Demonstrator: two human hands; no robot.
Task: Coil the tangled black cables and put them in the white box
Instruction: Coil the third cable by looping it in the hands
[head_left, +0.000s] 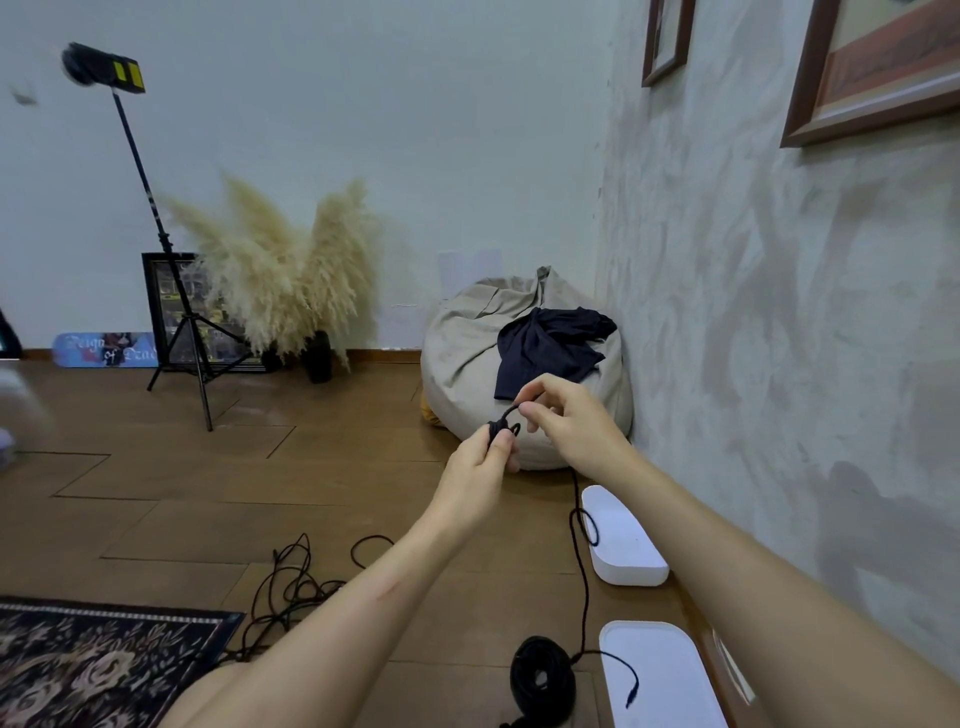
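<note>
My left hand (480, 457) grips a small bundle of black cable (500, 427) raised above the floor. My right hand (563, 415) pinches the strand that loops up from the bundle. The same cable hangs down past the right wrist and trails along the floor (581, 561). A finished black coil (543, 680) lies on the floor at the bottom, beside a white box (660, 675). A second white piece, box or lid (623, 540), lies by the wall. A tangled black cable heap (291, 587) sprawls on the floor to the left of my arms.
A grey beanbag (467, 343) with a dark cloth on it sits in the corner behind my hands. A light stand (176, 322), dried pampas grass (280, 270) and a patterned rug (104, 665) occupy the left side. The wall runs close on the right.
</note>
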